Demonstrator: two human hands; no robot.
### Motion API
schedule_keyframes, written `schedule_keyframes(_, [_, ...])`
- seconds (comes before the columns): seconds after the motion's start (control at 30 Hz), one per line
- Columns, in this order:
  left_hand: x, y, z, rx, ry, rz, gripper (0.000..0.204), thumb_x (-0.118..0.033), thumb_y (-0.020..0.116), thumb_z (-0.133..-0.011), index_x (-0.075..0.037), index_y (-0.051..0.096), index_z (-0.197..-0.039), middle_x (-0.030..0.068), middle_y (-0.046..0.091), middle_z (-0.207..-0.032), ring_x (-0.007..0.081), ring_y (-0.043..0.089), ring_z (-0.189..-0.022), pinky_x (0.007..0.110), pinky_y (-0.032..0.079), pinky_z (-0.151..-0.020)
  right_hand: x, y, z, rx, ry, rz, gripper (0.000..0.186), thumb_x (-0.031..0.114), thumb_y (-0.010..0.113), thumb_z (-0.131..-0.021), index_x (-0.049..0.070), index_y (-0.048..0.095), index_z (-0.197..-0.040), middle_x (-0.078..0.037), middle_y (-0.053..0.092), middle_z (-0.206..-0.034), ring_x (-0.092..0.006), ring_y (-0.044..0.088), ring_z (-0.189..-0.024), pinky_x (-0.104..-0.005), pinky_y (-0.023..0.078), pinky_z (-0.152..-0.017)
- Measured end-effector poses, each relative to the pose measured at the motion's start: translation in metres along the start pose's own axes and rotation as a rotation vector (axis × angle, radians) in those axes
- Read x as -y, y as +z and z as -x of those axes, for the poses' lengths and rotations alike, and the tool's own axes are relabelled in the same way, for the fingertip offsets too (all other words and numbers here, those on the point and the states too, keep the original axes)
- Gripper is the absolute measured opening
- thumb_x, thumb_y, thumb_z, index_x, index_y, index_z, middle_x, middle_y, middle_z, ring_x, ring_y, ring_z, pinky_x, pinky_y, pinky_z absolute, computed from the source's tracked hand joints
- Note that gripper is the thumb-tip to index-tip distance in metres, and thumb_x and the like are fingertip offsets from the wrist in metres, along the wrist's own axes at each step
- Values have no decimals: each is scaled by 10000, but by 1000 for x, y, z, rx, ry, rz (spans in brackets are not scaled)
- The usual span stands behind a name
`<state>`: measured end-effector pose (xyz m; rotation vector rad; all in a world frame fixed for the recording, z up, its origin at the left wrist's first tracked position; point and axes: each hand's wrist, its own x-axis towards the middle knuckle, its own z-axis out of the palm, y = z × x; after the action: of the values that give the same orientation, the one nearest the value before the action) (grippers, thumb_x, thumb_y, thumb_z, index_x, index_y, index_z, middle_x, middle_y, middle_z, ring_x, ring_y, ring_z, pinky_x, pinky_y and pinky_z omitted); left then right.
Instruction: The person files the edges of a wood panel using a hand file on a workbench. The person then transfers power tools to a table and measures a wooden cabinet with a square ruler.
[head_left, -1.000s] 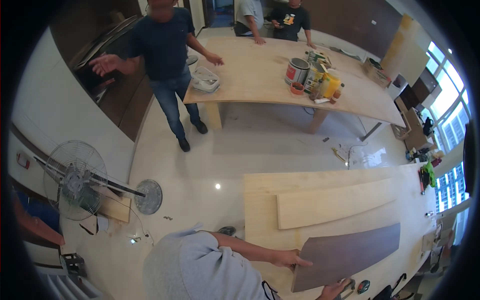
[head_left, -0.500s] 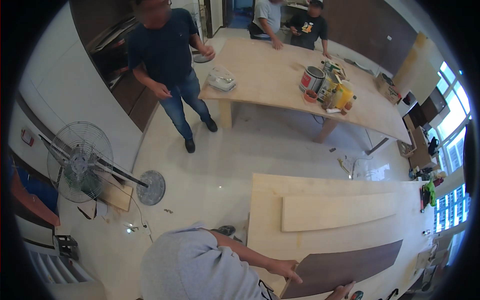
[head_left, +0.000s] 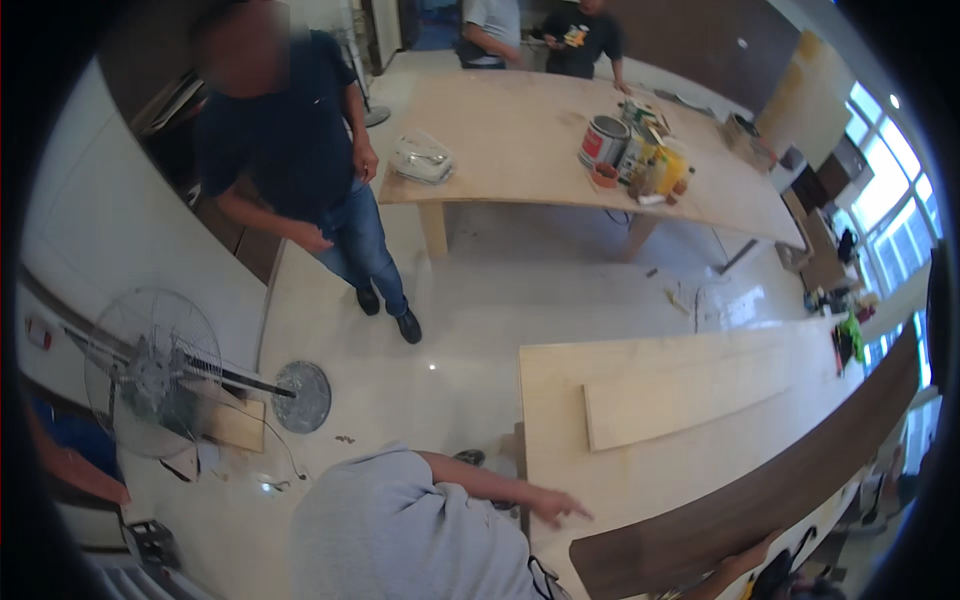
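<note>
- Dark brown board (head_left: 740, 513): swung round since the earlier frame, its far end now raised toward the window side; more of its length shows; near end by the left hand, right part overlapping the worktop's edge in view.
- Left hand (head_left: 557, 505): off the board, where earlier it gripped the near end; fingers apart, index finger extended toward the board's near corner; forearm reaching rightward from a grey sleeve (head_left: 400, 520).
- Right hand (head_left: 748, 555): at the board's lower edge, forearm rising from the lower frame edge; cannot tell whether the fingers are closed on it.
- Worktop (head_left: 552, 400): pale wood, beyond the hands.
- Pale plank (head_left: 675, 412): flat on the worktop, untouched, as earlier.
- Co-worker in a dark shirt (head_left: 285, 150): nearer than before, one arm lowered, other forearm bent across the front.
- Standing fan (head_left: 153, 350): at left, on the floor (head_left: 390, 400).
</note>
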<state>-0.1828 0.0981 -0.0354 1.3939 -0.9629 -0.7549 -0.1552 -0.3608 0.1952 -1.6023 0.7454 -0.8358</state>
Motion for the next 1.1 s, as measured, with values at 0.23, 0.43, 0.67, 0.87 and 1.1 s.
schedule_keyframes(0.23, [-97, -114, -47, -236, 110, 608, 670, -352, 623, -1079, -37, 383, -1619, 91, 540, -1552, 210, 524, -1413, 412, 414, -1195, 70, -23, 139, 260, -505, 413, 544, 322, 387, -1120, -96, 623, -1376, -211, 679, -1323, -285, 621, -1229, -405, 460, -1079])
schedule_keyframes(0.43, [-149, -117, -44, -152, 175, 1246, 812, -617, 501, -1064, -107, 285, -1658, 121, 434, -1628, 284, 428, -1490, 499, 398, -1208, 51, -43, 239, 255, 65, 337, 393, 348, 602, -1102, 100, 564, -800, 102, 463, -757, -28, 389, -710, -238, 294, -619])
schedule_keyframes(0.67, [-130, -47, 74, -530, -229, 1395, 701, -381, 762, -977, -64, 471, -1531, 110, 549, -1527, 294, 505, -1422, 501, 403, -1195, -6, -73, 302, 554, 252, 543, 422, 351, 669, -1059, 94, 576, -738, 90, 468, -676, -34, 397, -652, -251, 307, -568])
schedule_keyframes(0.87, [-90, 39, 136, -882, -476, 1401, 643, -274, 817, -948, -59, 516, -1473, 98, 581, -1484, 285, 525, -1405, 501, 446, -1181, -72, -95, 319, 750, 222, 742, 445, 392, 724, -981, 23, 628, -751, -8, 522, -636, -103, 469, -634, -333, 387, -592])
schedule_keyframes(1.1, [-45, 122, 142, -1042, -384, 1378, 635, -282, 785, -975, -42, 493, -1484, 113, 570, -1492, 303, 525, -1407, 526, 450, -1176, -133, -140, 309, 844, 151, 773, 530, 482, 705, -970, -18, 650, -800, -120, 585, -668, -202, 533, -654, -392, 437, -630])
